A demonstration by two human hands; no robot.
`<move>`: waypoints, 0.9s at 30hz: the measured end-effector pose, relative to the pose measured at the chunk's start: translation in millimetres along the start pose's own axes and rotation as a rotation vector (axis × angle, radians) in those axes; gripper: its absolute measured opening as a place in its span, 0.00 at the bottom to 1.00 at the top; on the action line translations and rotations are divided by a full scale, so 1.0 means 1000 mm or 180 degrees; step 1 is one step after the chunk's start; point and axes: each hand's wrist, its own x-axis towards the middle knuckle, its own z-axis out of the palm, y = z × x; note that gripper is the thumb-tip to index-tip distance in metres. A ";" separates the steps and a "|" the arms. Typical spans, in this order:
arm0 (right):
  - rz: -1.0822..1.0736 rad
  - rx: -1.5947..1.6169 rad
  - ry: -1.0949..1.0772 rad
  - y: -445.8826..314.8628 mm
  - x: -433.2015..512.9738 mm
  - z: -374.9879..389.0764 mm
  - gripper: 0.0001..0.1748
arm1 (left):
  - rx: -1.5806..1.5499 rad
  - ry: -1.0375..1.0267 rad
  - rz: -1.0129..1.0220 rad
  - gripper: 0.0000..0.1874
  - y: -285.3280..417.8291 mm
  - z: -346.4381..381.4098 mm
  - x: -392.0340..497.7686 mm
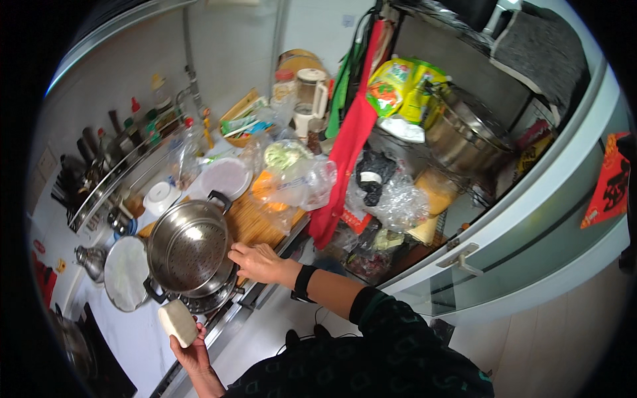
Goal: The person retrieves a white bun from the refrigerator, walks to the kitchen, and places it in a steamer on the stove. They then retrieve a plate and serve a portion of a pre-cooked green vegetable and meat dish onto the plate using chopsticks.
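My left hand [191, 348] holds a pale, cream-coloured block [177, 322] with rounded edges, just below the near handle of a steel steamer pot. The steamer pot [191, 248], with a perforated bottom and two black handles, sits over the gas burner [209, 298] at the counter's edge and looks empty inside. My right hand [256, 262] is at the pot's right side, fingers curled near its rim; whether it grips anything is hidden by the fingers. Left of the pot lies a round pan or tray [125, 273] with a whitish covering.
Behind the pot are a wooden board [259, 219], a white bowl [161, 198], a round lid [226, 178] and plastic bags with vegetables [286, 156]. A rack of bottles [132, 134] lines the wall. A red cloth [343, 169] hangs at the right, beside a large steel pot [465, 132].
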 end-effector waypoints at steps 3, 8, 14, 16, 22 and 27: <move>0.0160 -0.0092 0.0401 0.006 -0.019 -0.026 0.21 | 0.0062 -0.0095 -0.0065 0.35 -0.013 0.013 0.013; 0.0012 -0.1418 0.1983 0.039 -0.056 -0.150 0.06 | 0.0244 -0.0281 -0.0164 0.36 -0.021 0.032 0.017; 0.2162 -0.1932 0.4025 0.101 -0.118 -0.419 0.06 | 0.0247 -0.0322 -0.0212 0.35 -0.030 0.046 0.021; 0.3406 -0.2448 0.3390 0.111 -0.145 -0.470 0.11 | 0.0209 -0.0402 -0.0195 0.34 -0.035 0.048 0.021; 0.5030 -0.1670 0.2359 0.159 -0.201 -0.531 0.28 | 0.0547 -0.0142 -0.0070 0.33 -0.033 0.037 0.016; 0.4516 -0.2005 0.1533 0.210 -0.225 -0.547 0.39 | 0.0480 0.0150 0.0079 0.32 -0.037 0.040 0.017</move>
